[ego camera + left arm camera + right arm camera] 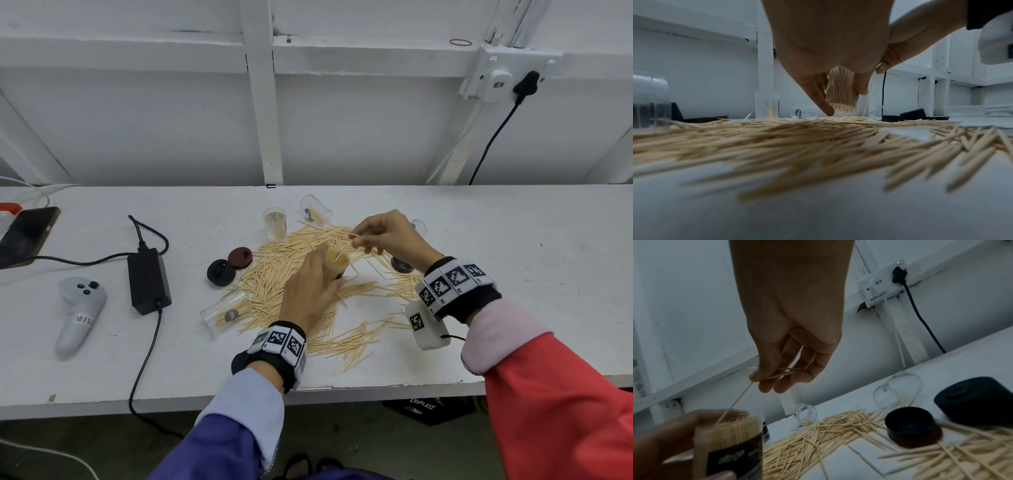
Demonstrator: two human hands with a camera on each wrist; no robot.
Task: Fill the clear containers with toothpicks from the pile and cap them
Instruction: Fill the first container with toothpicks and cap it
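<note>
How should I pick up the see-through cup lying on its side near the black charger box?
Wrap your fingers round the middle of the fallen container, coming from above. It lies flat with its round wall up, and its open mouth faces the toothpick pile, with some toothpicks inside. Tip the mouth upward as you lift it, probably, so they stay in.

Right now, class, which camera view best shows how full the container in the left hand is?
The right wrist view: the container shows its packed open top up close. The head view shows only its mouth behind the left hand. The left wrist view shows its side and base.
</note>
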